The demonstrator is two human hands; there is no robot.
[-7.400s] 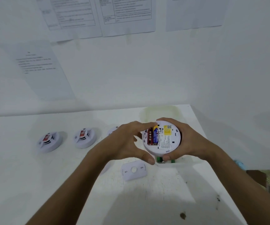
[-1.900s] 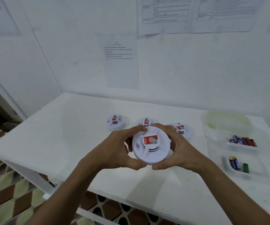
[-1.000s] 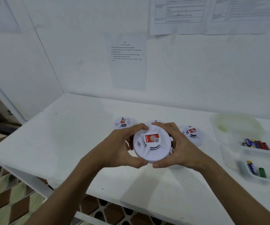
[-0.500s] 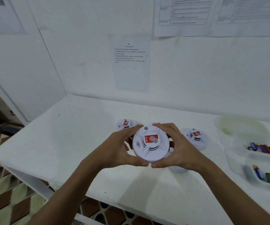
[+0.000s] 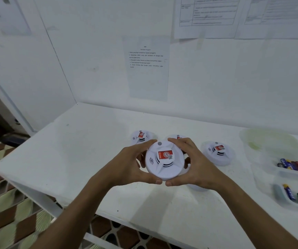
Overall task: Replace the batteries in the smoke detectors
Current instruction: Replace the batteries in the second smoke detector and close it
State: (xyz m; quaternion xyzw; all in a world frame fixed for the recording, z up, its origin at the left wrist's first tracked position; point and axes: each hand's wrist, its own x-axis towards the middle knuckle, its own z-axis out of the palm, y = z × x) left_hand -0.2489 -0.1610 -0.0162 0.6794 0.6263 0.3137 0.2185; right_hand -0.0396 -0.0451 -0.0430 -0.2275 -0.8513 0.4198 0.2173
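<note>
Both hands, left (image 5: 126, 166) and right (image 5: 196, 166), now grasp the detector (image 5: 164, 159) face-up, its battery bay no longer showing; this unit looks finished.

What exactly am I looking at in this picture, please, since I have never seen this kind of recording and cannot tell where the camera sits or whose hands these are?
There is no machine here. The camera is worn on a person's head and looks forward and down, so the two bare arms reaching in from the bottom are the wearer's own. The left hand and right hand grip one round white smoke detector by its rim, fingers curled round it, red label facing up, above a white table. Three more detectors lie on the table behind it: one to the left, one mostly hidden by the hands, one to the right. At the far right, clear plastic trays hold loose batteries. Printed sheets are stuck to the wall.
</note>
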